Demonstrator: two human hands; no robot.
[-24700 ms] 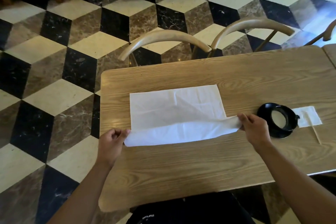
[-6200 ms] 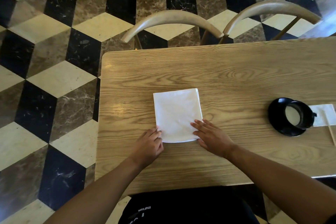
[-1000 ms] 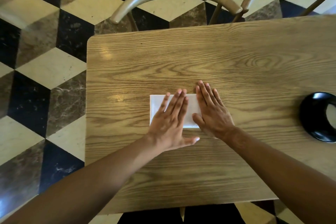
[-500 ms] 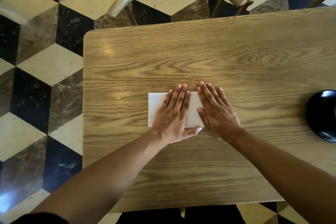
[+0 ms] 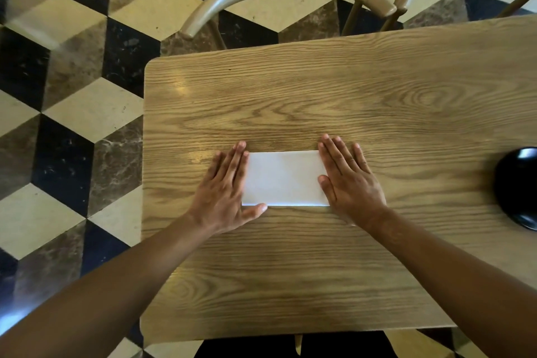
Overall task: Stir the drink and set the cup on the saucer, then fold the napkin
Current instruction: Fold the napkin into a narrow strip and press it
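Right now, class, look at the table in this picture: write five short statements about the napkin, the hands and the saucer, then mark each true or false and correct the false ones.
1. The napkin lies folded into a small white rectangle. True.
2. The left hand pinches a lifted corner of the napkin. False: it lies flat, fingers straight, on the napkin's left end.
3. The right hand rests flat at the napkin's right end. True.
4. The black saucer sits between the two hands. False: it is at the far right edge of the view, apart from both hands.
5. The napkin hangs over the table edge. False: it lies wholly on the wooden top.
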